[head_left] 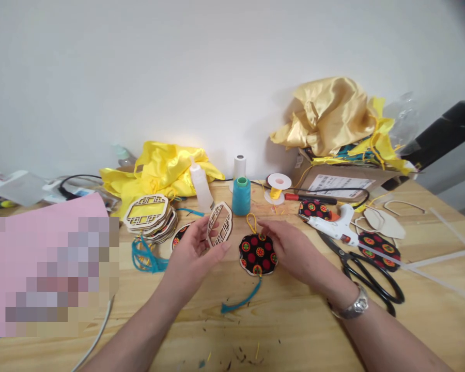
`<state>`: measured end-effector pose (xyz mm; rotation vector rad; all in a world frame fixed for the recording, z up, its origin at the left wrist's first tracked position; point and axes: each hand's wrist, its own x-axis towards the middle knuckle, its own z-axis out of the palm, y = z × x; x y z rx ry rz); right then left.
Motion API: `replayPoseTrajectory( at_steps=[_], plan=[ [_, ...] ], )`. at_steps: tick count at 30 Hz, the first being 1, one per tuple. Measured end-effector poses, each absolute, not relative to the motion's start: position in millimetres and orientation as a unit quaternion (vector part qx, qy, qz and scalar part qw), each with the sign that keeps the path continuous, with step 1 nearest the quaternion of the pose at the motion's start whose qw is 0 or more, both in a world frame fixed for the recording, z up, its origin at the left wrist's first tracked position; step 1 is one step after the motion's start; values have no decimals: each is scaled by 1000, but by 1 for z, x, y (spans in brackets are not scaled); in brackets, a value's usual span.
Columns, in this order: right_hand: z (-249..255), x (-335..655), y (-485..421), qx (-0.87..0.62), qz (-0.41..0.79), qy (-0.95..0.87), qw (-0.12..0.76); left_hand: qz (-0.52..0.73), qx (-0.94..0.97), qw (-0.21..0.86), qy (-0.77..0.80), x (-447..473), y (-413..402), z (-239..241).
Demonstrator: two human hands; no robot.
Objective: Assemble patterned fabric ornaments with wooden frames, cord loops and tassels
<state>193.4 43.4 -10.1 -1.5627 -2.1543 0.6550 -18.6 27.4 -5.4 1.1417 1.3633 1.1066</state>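
Lattice frame [219, 226] stands on edge, long axis near vertical, pinched by the left hand [194, 253]. Fabric pendant [258, 253] lies flat on the table [294, 330] just right of it, between the 2 hands. The right hand [290, 247], fingers slack, touches its right rim.

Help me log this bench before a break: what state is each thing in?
left hand, gripping the wooden frame
wooden frame, lifted and tilted on edge
right hand, open, fingertips on the fabric ornament
fabric ornament, lying flat
glue gun, lying on its side
scissors, lying shut
teal thread cone, upright
cardboard box, open, fabric heaped on top
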Motion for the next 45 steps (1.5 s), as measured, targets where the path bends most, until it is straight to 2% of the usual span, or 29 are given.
replayPoseTrajectory(
  at_steps=[12, 16, 20, 22, 26, 35, 42, 45],
  plan=[
    [-7, 176, 22, -505, 249, -806, 181, 424, 474, 541, 551, -17, 25, -10],
    [15, 194, 23, -525, 130, -832, 127, 428, 482, 534, 547, -18, 25, -11],
    [37, 241, 35, -569, -21, -822, 17, 432, 477, 532, 550, -19, 26, -12],
    [39, 269, 40, -544, -77, -835, -23, 439, 470, 535, 549, -19, 27, -12],
    [27, 315, 47, -471, -139, -870, -31, 451, 462, 540, 540, -20, 27, -12],
    [20, 337, 62, -434, -56, -899, -35, 465, 453, 556, 520, -18, 27, -11],
    [33, 340, 60, -425, 14, -905, 7, 475, 450, 548, 520, -20, 27, -10],
    [48, 341, 56, -419, 50, -905, 57, 479, 438, 547, 529, -20, 27, -10]
  ],
)
